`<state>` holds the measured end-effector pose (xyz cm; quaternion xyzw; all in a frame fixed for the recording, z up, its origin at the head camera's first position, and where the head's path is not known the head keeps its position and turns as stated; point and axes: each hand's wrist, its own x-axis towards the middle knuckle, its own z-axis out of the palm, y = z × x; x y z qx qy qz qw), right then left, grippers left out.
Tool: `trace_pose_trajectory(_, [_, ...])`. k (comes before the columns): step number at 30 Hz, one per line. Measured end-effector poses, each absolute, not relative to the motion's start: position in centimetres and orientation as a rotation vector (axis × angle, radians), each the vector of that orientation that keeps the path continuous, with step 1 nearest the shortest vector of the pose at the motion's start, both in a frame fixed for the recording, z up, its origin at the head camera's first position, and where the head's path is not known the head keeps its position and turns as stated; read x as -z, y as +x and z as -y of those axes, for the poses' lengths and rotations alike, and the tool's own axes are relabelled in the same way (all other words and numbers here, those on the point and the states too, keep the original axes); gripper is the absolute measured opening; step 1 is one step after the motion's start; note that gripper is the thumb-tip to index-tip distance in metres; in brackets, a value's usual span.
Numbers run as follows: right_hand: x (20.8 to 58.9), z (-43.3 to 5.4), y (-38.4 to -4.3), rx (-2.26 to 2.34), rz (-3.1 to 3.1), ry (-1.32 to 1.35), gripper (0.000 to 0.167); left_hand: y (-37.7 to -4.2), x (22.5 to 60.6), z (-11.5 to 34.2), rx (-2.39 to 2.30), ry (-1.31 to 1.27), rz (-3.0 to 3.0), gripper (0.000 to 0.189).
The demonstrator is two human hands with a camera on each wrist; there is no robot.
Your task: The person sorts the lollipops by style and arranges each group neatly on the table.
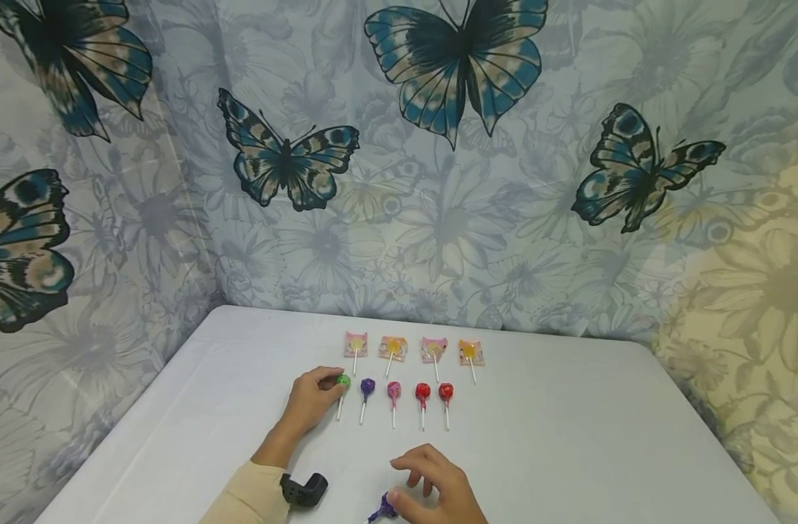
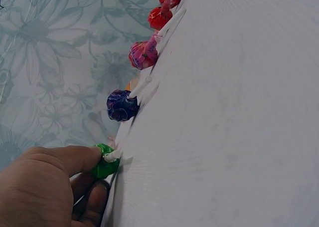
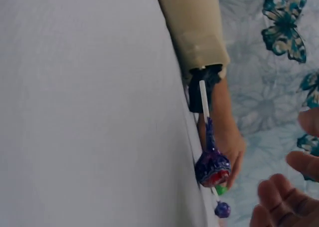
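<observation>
At the left end of a row of wrapped lollipops, my left hand point(image 1: 309, 400) pinches the green lollipop point(image 2: 105, 163) by its wrapped head, its white stick pointing toward me. Beside it in the row lie a purple lollipop point(image 1: 367, 387), a pink one point(image 1: 394, 391) and two red ones, one in the middle point(image 1: 423, 392) and one at the right end point(image 1: 446, 392). Close to the front, my right hand point(image 1: 443, 489) hovers with fingers spread and loosely bent, holding nothing. A second purple lollipop point(image 3: 213, 168) lies right by its thumb.
Behind the row, several flat lollipops in clear printed wrappers, such as the leftmost pink one point(image 1: 356, 345) and an orange one point(image 1: 471, 353), form another line. A white cloth covers the table point(image 1: 569, 437). A butterfly-print curtain point(image 1: 451, 240) stands behind it.
</observation>
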<state>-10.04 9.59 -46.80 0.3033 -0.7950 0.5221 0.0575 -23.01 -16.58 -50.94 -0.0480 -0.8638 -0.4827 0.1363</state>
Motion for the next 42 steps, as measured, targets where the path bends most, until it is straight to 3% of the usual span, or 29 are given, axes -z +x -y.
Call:
trace_pose_trajectory(8, [48.1,-9.3,-9.9,-1.588,2.619,0.904,0.026,-22.9,51.1,16.4,1.409,-0.134,2.514,0.027])
trace_pose_trajectory(13, [48.9,-9.4,-10.2,-1.482,2.675,1.024,0.032,-22.9,51.1,16.4,1.41,-0.132,2.515,0.027])
trace_pose_trajectory(21, [49.3,-9.7,-10.8,-1.333,2.631,1.255,0.022,-22.9,51.1,16.5,1.398,-0.142,2.511,0.027])
trace_pose_trajectory(42, [49.1,-9.3,-10.2,-1.627,2.304,1.2,0.014,-22.9,51.0,16.4,1.39,-0.113,2.519,0.028])
